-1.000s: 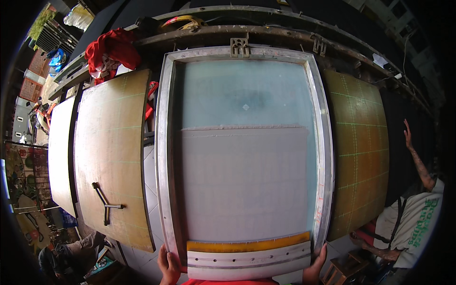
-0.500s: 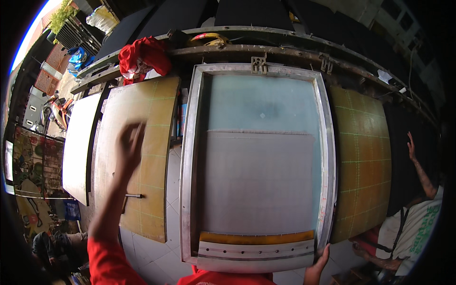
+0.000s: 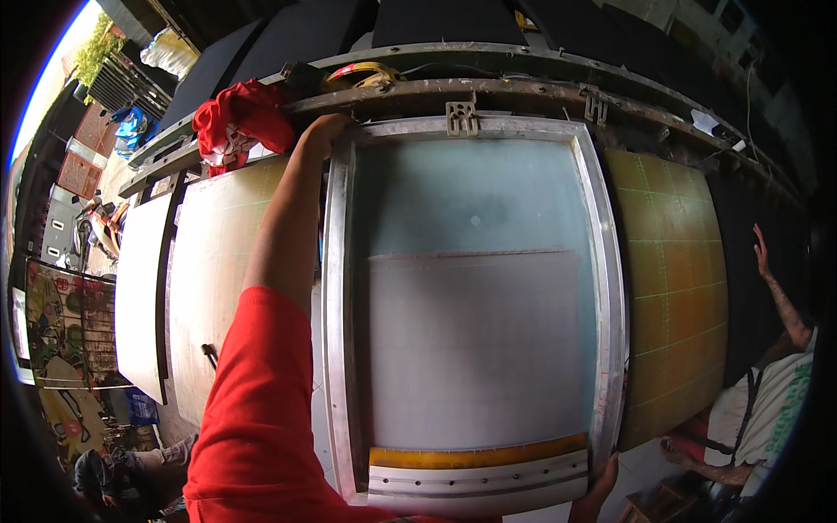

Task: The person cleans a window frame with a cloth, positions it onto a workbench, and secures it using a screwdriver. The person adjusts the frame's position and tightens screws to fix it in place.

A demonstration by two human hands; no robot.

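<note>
My left hand (image 3: 330, 131) is closed round the far left corner of a large aluminium screen frame (image 3: 604, 279), its fingertips mostly hidden; my red-sleeved arm stretches alongside the frame. My right hand (image 3: 602, 479) grips the frame's near right corner. Inside the frame, pale teal mesh (image 3: 471, 192) shows at the far part and a grey coated area (image 3: 471, 349) at the near part. A squeegee (image 3: 488, 478) with an amber blade lies across the near end. A metal bracket (image 3: 462, 119) sits at the frame's far edge.
Yellowish platen boards (image 3: 671, 288) (image 3: 218, 227) flank the frame. A metal rail (image 3: 532, 91) runs behind, holding red cloth (image 3: 240, 126) and a yellow ring-like item (image 3: 366, 74). Black platens (image 3: 418, 22) lie beyond. Another person (image 3: 767, 418) stands at right, hand on a black board (image 3: 734, 227). Legs show at lower left.
My left hand left the frame's near corner, swung up over the left board and now holds the far left corner. My right hand stays at the near right.
</note>
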